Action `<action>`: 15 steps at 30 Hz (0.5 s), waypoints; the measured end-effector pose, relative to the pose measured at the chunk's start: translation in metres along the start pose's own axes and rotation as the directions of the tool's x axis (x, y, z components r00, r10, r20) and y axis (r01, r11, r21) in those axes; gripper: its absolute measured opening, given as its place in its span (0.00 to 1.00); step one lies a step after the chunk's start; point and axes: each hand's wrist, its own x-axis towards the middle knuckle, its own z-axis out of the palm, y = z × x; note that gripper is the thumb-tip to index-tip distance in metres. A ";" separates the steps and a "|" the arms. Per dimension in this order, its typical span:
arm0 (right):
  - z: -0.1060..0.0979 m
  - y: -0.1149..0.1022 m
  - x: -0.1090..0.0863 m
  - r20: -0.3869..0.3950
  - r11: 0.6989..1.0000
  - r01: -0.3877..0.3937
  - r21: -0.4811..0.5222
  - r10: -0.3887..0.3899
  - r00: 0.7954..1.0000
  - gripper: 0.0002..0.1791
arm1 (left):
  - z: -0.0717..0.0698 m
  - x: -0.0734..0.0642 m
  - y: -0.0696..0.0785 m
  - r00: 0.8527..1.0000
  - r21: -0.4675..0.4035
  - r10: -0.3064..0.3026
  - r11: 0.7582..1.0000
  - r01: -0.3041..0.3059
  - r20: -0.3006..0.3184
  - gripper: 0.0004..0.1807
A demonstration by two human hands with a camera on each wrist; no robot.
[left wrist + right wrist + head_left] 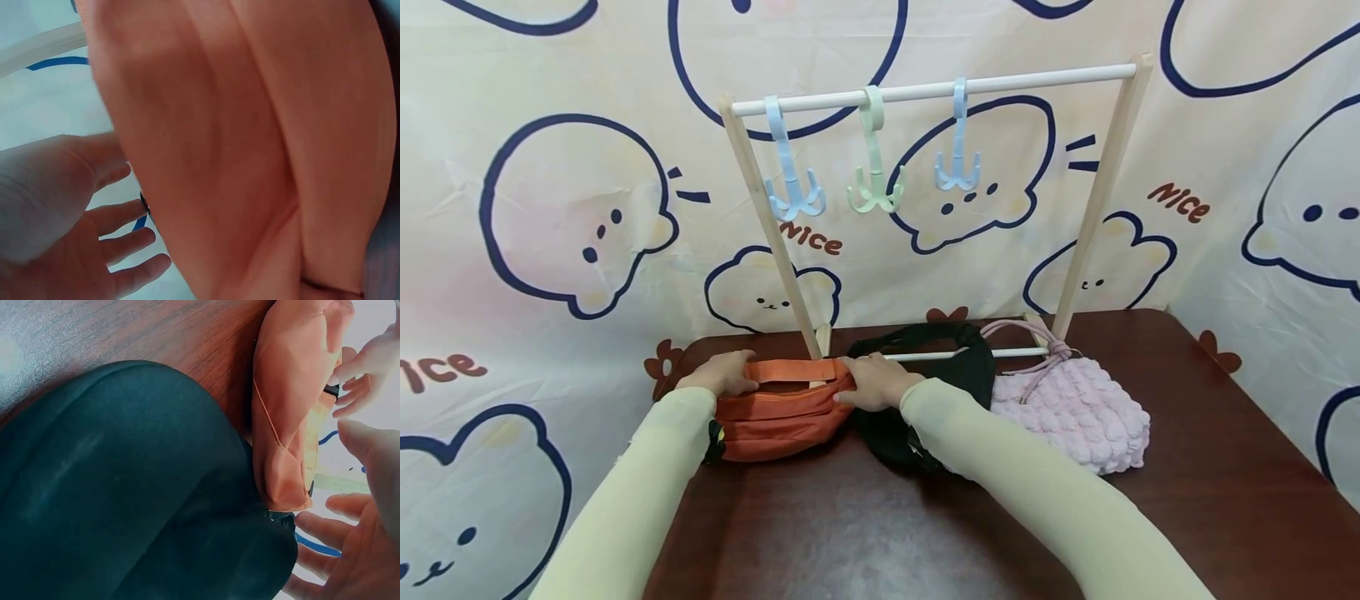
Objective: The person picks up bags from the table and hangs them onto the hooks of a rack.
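Observation:
An orange waist bag (775,429) lies at the left of the table with its strap along the top. At its left end is my left hand (721,373); in the left wrist view the thumb meets the bag's edge and the other fingers reach out loosely. My right hand (880,382) is at the bag's right end, between it and a black bag (880,442). In the right wrist view its fingers are spread, with the fingertips close to where the two bags meet. Neither hand visibly grips the bag.
A pink puffy bag (1075,408) lies right of the black one. Behind stands a wooden rack with a white rail (1045,79), carrying two blue hooks (958,146) and a green hook (874,158). A patterned cloth (580,217) hangs behind the brown table (820,533).

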 end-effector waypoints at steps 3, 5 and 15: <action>-0.001 0.000 -0.002 0.004 1.000 0.003 0.001 -0.003 1.000 0.40 | 0.001 0.001 0.002 1.000 0.011 0.016 1.000 -0.016 -0.015 0.32; -0.001 -0.001 -0.003 -0.005 1.000 0.010 0.002 -0.010 1.000 0.40 | 0.002 0.001 0.002 0.999 0.023 0.022 1.000 -0.021 -0.030 0.29; 0.000 -0.002 -0.004 -0.012 0.999 0.045 0.000 -0.045 0.999 0.40 | 0.010 0.010 -0.002 0.993 0.057 0.013 0.998 -0.006 -0.119 0.17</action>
